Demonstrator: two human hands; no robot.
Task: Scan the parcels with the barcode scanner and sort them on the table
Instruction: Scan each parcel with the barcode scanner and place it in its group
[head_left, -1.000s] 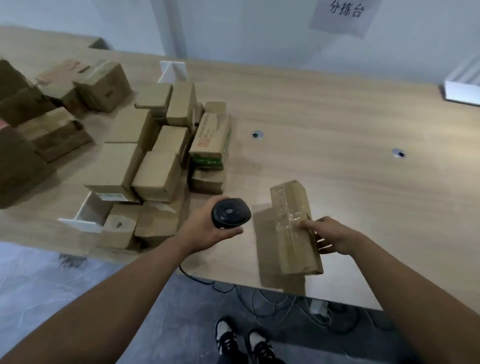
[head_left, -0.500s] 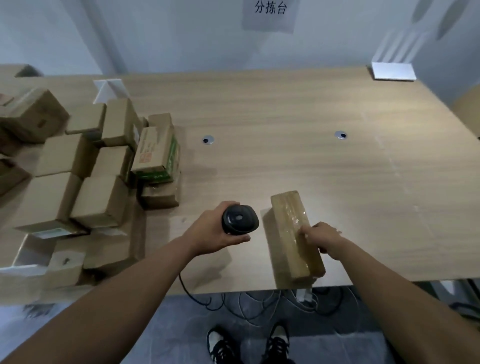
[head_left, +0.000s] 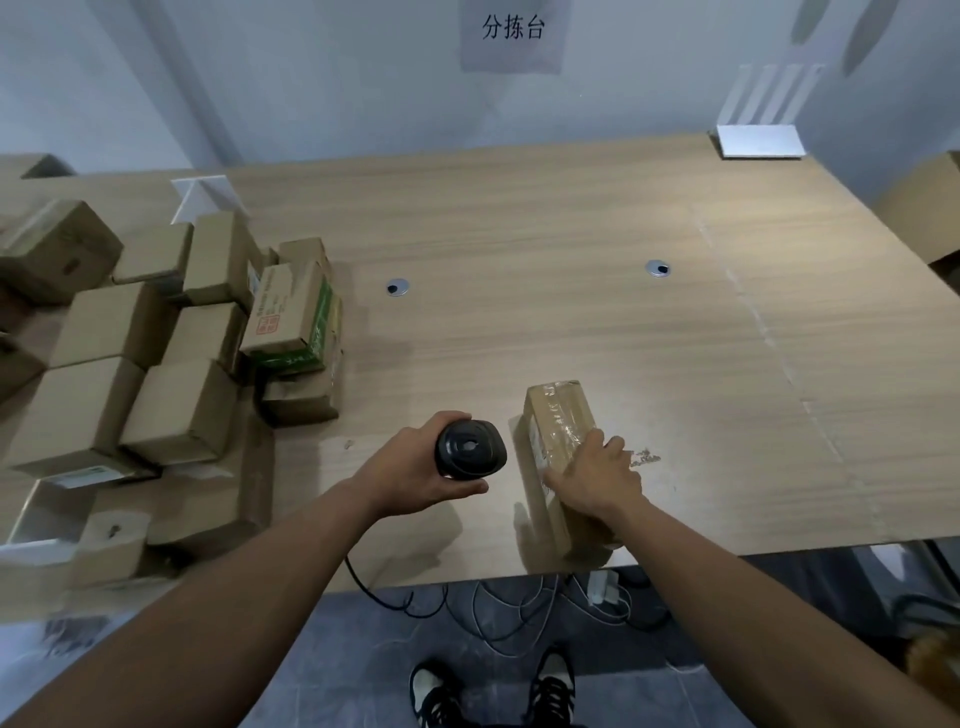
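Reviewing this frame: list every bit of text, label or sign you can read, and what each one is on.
"分拣台": on the paper sign taped to the wall.
Box with green side: vertical print and a red stamp, too blurred to read.
Parcel under the right hand: marks under the tape, unreadable.
White label on a left box: too small.

Arms: your two forearms (head_left: 753, 597) are bare, no sleeves in view.
Wrists: nothing worn on them.
Feet: your shoes (head_left: 550, 691) are black and white sneakers.

Wooden table (head_left: 545, 322) bears piled boxes (head_left: 156, 364) and a taped parcel (head_left: 558, 421).
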